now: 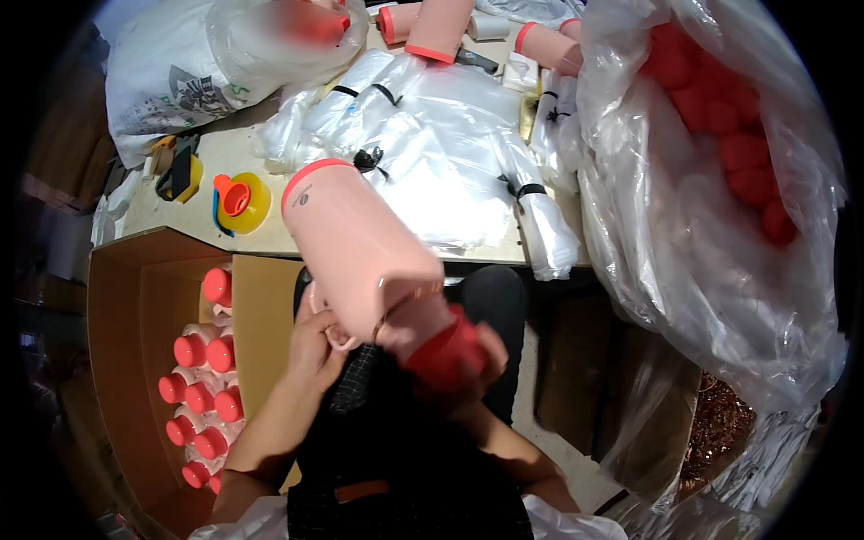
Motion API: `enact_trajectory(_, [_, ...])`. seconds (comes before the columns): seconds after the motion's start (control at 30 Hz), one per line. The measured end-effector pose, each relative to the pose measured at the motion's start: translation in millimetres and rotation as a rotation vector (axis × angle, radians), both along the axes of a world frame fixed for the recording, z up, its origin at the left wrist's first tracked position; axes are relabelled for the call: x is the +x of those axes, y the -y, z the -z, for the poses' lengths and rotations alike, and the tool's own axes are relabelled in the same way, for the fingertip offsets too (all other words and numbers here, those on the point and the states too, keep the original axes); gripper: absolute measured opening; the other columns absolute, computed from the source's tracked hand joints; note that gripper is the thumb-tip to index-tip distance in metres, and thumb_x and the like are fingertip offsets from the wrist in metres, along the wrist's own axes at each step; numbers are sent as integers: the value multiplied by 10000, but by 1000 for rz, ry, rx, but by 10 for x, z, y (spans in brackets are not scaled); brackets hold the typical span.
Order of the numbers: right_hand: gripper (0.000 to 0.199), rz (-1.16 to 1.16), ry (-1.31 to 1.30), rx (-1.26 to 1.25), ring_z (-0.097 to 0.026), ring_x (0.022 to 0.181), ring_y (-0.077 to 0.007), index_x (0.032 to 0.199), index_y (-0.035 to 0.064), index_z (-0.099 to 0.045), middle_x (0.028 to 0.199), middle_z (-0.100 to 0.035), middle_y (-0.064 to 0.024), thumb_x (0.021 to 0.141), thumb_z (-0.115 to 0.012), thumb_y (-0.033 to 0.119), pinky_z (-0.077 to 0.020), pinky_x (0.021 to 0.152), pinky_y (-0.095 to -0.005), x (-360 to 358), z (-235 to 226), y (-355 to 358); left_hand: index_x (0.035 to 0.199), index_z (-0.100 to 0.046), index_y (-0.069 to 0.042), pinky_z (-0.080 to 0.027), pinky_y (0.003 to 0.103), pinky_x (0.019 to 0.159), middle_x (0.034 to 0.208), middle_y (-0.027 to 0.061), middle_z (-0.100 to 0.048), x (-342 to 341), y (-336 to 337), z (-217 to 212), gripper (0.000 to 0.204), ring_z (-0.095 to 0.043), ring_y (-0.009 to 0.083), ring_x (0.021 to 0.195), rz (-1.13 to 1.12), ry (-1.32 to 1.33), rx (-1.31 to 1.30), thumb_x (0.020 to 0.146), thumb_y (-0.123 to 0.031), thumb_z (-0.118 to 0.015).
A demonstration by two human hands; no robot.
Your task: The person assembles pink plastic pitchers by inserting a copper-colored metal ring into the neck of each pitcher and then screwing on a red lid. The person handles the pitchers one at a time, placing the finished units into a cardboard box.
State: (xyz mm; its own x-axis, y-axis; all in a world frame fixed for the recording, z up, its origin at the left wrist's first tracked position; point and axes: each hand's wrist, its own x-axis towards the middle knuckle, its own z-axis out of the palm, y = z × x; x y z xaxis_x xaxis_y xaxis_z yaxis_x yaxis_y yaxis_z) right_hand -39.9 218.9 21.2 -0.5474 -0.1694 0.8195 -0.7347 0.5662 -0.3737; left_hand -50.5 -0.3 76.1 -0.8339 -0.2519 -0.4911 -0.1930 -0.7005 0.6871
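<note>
A large pink bottle point(360, 238) lies tilted across my lap, its coral-rimmed base pointing up and left. My left hand point(313, 349) is closed around the pink loop handle on the bottle's side. At the lower right end of the bottle is a red cap point(443, 353), partly in shadow and blurred. My right hand point(491, 354) is wrapped round this cap, with most of its fingers hidden behind it. Whether the cap is screwed tight cannot be seen.
An open carton point(162, 245) at the left holds several pink bottles with coral caps. On the table lie clear plastic bags point(432, 135), a yellow tape roll point(256, 202) and more pink bottles point(441, 27). A big clear sack point(630, 180) of red caps point(751, 166) stands at the right.
</note>
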Motion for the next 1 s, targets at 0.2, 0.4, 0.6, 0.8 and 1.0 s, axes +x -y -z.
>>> enact_trajectory(0.2, [962,-255,765,-160,-453,1260,-428,1494,66,-288,1429,-378,-256,755,-877,245,-465,998,-501,755,365,114,1509,-325,-68,-461,230,506,1136,151,-650,371,232,47,752,-492,88,530,215,-111,-490,795,169,-343])
enact_trajectory(0.4, [675,-206,1181,-921,-567,1187,-288,1452,-16,-337,1277,-580,-173,1032,-502,485,-451,1028,-409,107,156,-401,1414,-492,-53,-583,356,791,1274,219,-635,515,161,62,597,-721,330,986,814,-226,-1093,836,85,-541])
enact_trajectory(0.6, [657,-544,1284,-322,-454,1374,-280,1428,22,-484,1454,-496,-148,815,-710,99,-359,1144,-368,-836,-365,-863,910,-733,-44,-529,366,745,860,104,-695,-420,62,140,89,-669,258,824,878,-404,-1125,896,-70,-649])
enact_trajectory(0.8, [734,-496,1073,-30,-518,1132,-330,1348,60,-569,1212,-580,-135,669,-843,118,-383,1047,-413,-904,-698,-736,826,-673,-24,-483,428,818,866,139,-630,-2084,-492,833,93,-596,352,871,464,-701,-1719,856,-112,-679])
enact_trajectory(1.0, [510,-392,1298,-525,-586,876,-251,1162,47,-621,949,-630,-59,706,-844,89,-477,847,-356,-957,-345,-825,869,-660,-8,-500,419,778,910,141,-679,-2448,-389,1117,186,-641,352,876,612,-368,-1608,935,-168,-591])
